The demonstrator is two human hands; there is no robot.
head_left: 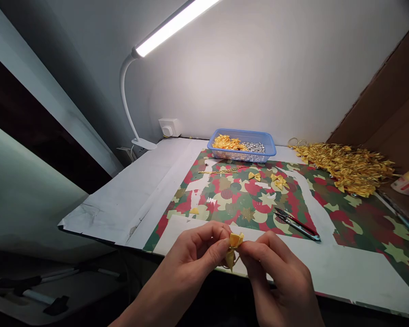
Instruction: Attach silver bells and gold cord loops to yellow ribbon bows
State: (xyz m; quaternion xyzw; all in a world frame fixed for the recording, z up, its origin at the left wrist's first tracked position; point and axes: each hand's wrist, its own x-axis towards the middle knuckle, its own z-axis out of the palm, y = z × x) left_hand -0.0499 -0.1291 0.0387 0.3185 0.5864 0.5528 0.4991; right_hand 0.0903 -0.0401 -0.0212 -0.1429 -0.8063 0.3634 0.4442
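A small gold ribbon bow is pinched between my two hands at the front edge of the table. My left hand grips it from the left with thumb and forefinger. On the other side, the fingertips of my right hand are closed at the bow's middle, where a thin gold cord seems to run; the fingers partly hide it. Beyond my hands lie a single gold bow and a little cluster of gold bows. Thread snips rest to the right, and several gold cords lie further back.
A blue basket with gold bows and silver beads stands by the wall. At the right is a large heap of gold bows with cords. A desk lamp rises at the left. Patterned paper covers part of the table.
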